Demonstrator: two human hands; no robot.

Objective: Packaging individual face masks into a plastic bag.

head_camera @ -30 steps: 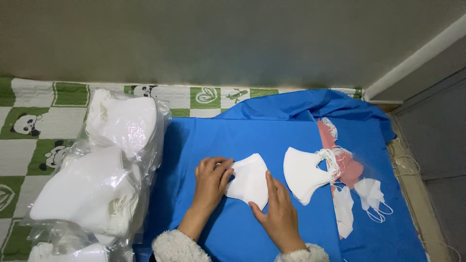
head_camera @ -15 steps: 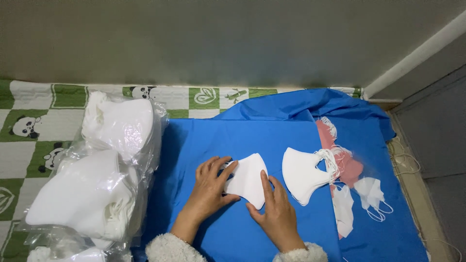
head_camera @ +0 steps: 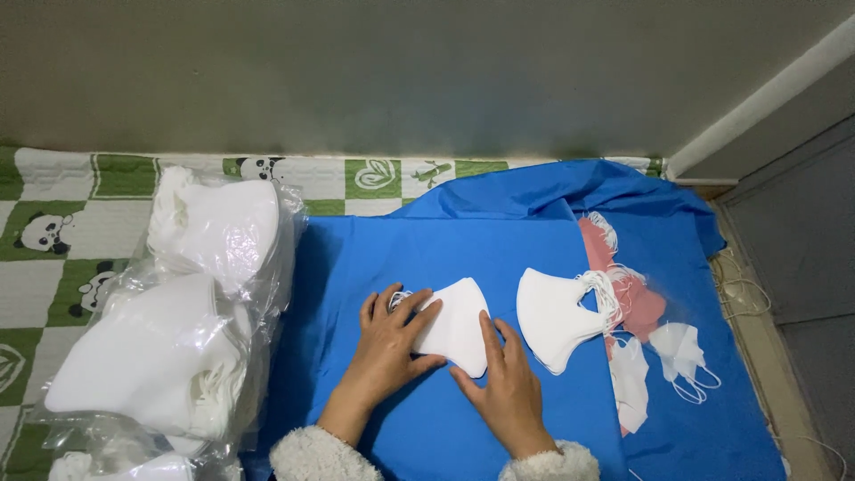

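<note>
A white folded mask (head_camera: pixel 456 326) is pressed flat on the blue cloth (head_camera: pixel 356 258) beneath the spread fingers of the left hand (head_camera: pixel 390 337) and right hand (head_camera: pixel 508 385), keeping its fold creased; nothing is gripped.

A large clear plastic bag (head_camera: pixel 169 330) lies at the left, partly on the green-and-white checked mat (head_camera: pixel 53 232) and touching the edge of the blue cloth (head_camera: pixel 427 249). It is crinkled, glossy and bulging with stacked white masks. No labels, signs or screens show anywhere in view.
</note>
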